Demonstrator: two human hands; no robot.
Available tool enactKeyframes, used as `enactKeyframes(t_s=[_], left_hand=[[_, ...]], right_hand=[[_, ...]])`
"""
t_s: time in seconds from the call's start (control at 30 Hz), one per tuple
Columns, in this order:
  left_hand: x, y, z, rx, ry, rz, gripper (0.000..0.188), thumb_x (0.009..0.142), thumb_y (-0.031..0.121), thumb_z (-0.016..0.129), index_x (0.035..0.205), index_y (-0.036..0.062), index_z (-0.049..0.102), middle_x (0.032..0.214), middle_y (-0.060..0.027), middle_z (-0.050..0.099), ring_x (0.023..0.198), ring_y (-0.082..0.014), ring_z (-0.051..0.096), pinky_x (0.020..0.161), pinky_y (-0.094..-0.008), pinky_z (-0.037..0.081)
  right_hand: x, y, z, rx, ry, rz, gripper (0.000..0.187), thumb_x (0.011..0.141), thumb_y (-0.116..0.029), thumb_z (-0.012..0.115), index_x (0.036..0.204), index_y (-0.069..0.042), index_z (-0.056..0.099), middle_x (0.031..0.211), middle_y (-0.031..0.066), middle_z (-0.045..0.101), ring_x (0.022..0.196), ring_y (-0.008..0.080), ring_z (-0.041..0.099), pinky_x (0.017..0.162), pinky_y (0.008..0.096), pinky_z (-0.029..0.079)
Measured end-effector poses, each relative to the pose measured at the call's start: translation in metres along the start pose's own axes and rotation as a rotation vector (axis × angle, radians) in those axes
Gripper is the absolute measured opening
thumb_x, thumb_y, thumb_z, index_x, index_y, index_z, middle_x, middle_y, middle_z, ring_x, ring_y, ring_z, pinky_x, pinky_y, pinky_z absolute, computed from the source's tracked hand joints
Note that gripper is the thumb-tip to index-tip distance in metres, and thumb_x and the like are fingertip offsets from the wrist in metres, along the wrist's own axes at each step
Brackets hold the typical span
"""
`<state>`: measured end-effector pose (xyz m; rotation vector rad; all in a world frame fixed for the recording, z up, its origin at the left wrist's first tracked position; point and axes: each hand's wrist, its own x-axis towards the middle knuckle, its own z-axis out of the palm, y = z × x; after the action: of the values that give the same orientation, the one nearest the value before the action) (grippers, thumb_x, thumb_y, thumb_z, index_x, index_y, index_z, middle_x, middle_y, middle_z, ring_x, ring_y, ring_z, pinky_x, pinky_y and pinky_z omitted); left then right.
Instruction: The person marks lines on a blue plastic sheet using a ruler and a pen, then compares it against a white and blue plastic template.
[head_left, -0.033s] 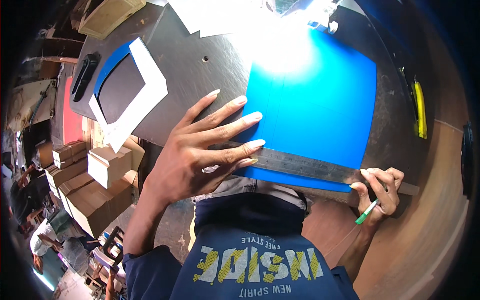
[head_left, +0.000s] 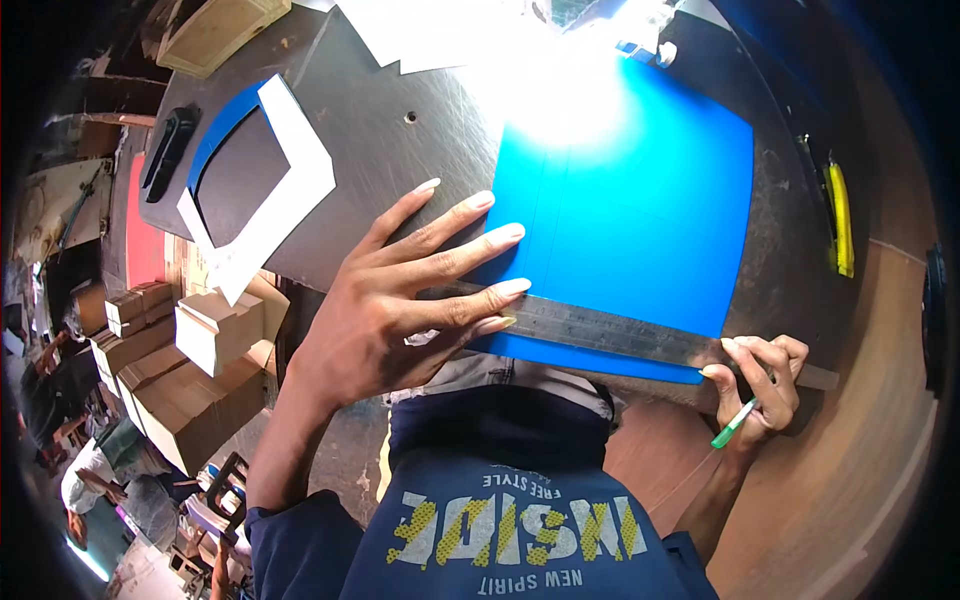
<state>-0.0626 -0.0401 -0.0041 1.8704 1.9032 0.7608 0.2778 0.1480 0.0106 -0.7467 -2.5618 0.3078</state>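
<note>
A blue sheet (head_left: 640, 210) lies on the dark tabletop in front of me, with faint straight lines on it. Across its near edge runs a metal ruler (head_left: 610, 332). Fingers spread and stretched out, my left hand (head_left: 385, 300) presses on the ruler's left part and the sheet's left edge. At the right end of the ruler, my right hand (head_left: 765, 385) is closed around a white pen with a green end (head_left: 735, 424). Its thumb and a fingertip touch the ruler and the sheet's near right corner.
White cut-out frame (head_left: 300, 185) with a blue strip lies at left, beside a black stapler-like object (head_left: 168, 152). A yellow cutter-like tool (head_left: 841, 220) rests far right. White paper (head_left: 400, 35) and bright glare are at the back. Cardboard boxes (head_left: 190, 400) stand left; people are beyond.
</note>
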Motion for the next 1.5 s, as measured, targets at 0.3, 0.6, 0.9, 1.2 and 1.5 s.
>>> enactKeyframes(t_s=[0.3, 0.6, 0.9, 1.2, 1.5], left_hand=[[-0.002, -0.003, 0.002, 0.001, -0.006, -0.005, 0.033, 0.084, 0.032, 0.082, 0.115, 0.0385, 0.077, 0.141, 0.0003, 0.066, 0.144, -0.0244, 0.05, 0.127, -0.0538, 0.027], [-0.001, -0.002, 0.0, 0.017, -0.006, 0.014, 0.034, 0.084, 0.032, 0.082, 0.117, 0.0377, 0.076, 0.141, -0.0002, 0.066, 0.144, -0.0258, 0.05, 0.126, -0.0543, 0.028], [-0.001, -0.003, 0.002, 0.042, -0.011, 0.048, 0.033, 0.086, 0.03, 0.081, 0.118, 0.0355, 0.077, 0.143, -0.0026, 0.065, 0.144, -0.0275, 0.05, 0.126, -0.0552, 0.027], [-0.001, 0.0, -0.004, 0.101, -0.018, 0.022, 0.036, 0.083, 0.024, 0.083, 0.117, 0.0318, 0.078, 0.142, -0.005, 0.065, 0.143, -0.029, 0.051, 0.126, -0.0563, 0.026], [-0.005, -0.01, 0.008, 0.15, -0.009, 0.068, 0.042, 0.078, 0.026, 0.086, 0.118, 0.0356, 0.077, 0.142, -0.0043, 0.065, 0.142, -0.0306, 0.052, 0.126, -0.0582, 0.027]], right_hand=[[-0.002, 0.002, 0.001, 0.001, -0.001, -0.008, 0.034, 0.076, -0.039, 0.086, 0.096, -0.012, 0.082, 0.093, -0.0037, 0.073, 0.094, 0.0184, 0.055, 0.078, 0.035, 0.046], [0.0, 0.004, 0.001, 0.026, 0.015, -0.02, 0.034, 0.076, -0.04, 0.086, 0.096, -0.012, 0.082, 0.092, -0.003, 0.073, 0.09, 0.018, 0.056, 0.076, 0.0343, 0.046], [0.011, 0.011, -0.025, 0.215, -0.114, 0.187, 0.055, 0.074, -0.014, 0.091, 0.123, -0.004, 0.069, 0.121, 0.0107, 0.066, 0.112, 0.0261, 0.058, 0.098, 0.0417, 0.044], [0.068, -0.025, -0.005, 1.307, -0.234, 0.191, 0.028, 0.11, -0.041, 0.044, 0.107, -0.016, 0.055, 0.095, 0.0181, 0.06, 0.103, 0.045, 0.069, 0.072, 0.0476, 0.067], [0.068, -0.032, 0.023, 1.025, -0.237, 0.311, 0.025, 0.087, 0.014, 0.073, 0.102, 0.001, 0.057, 0.095, 0.0143, 0.068, 0.092, 0.0189, 0.071, 0.081, 0.0325, 0.06]])
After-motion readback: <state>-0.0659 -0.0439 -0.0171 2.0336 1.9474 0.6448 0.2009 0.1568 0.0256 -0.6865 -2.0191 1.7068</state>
